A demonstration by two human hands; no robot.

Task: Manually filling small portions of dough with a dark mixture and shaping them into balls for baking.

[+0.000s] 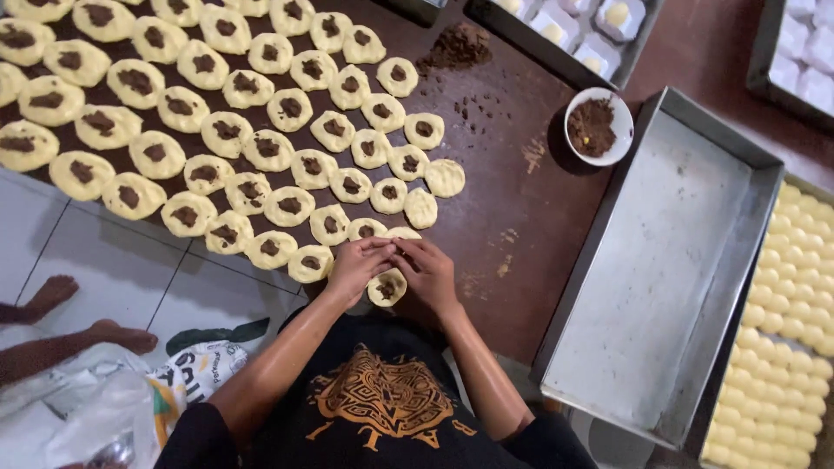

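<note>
left hand (358,263): reaches forward from the lower edge of the view, forearm bare, fingers curled and pressed close together, their tips meeting the right hand over one dough round at the near edge of the table.
right hand (427,271): mirrors the left, wrist bent inward, fingers bunched and folded down onto the same dough; whether they pinch it or only press it cannot be told.
dough round (386,288): pale yellow, soft and flattened, with a dark brown dab of filling at its centre; it sits just below the fingertips of both hands, at the table's near edge.
rows of dough discs (226,130): many like pieces, irregular ovals, each topped with brown filling, laid in slanted lines; a few nearest the hands are plain.
table (512,217): dark reddish-brown surface, smooth, dusted with crumbs.
small white bowl (599,127): round, holding crumbly brown filling, well right of the hands.
loose filling heap (456,48): dark, granular, at the far side.
metal tray (660,278): rectangular, dull grey, high-walled, bare inside.
tray of dough balls (782,347): small, smooth, pale yellow, packed tightly at the right edge.
</note>
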